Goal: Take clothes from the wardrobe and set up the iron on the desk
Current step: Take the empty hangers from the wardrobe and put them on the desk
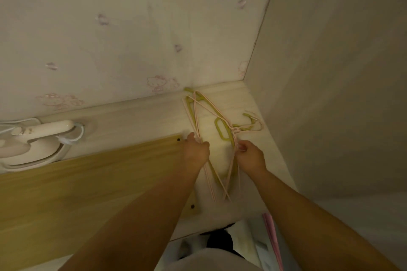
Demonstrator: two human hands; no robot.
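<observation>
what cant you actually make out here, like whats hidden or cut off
Head view only:
- Iron: cut off by the left frame edge; buttons blurred.
- Its cord: runs out at the left edge, plug unseen.
- Hangers: thin pink wires tangled with the green one, count unclear; left hand and right hand cover the middle.
- Items below the desk edge: blurred and blocked by the arms.

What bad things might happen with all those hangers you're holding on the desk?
The thin pink hangers and the green hanger lie crossed in one bundle, gripped by the left hand and right hand, so the hooks may snag and tangle. Their lower ends reach near the desk's front edge, so one could slide off. The iron's cord loops loosely beside it and might get caught.
</observation>
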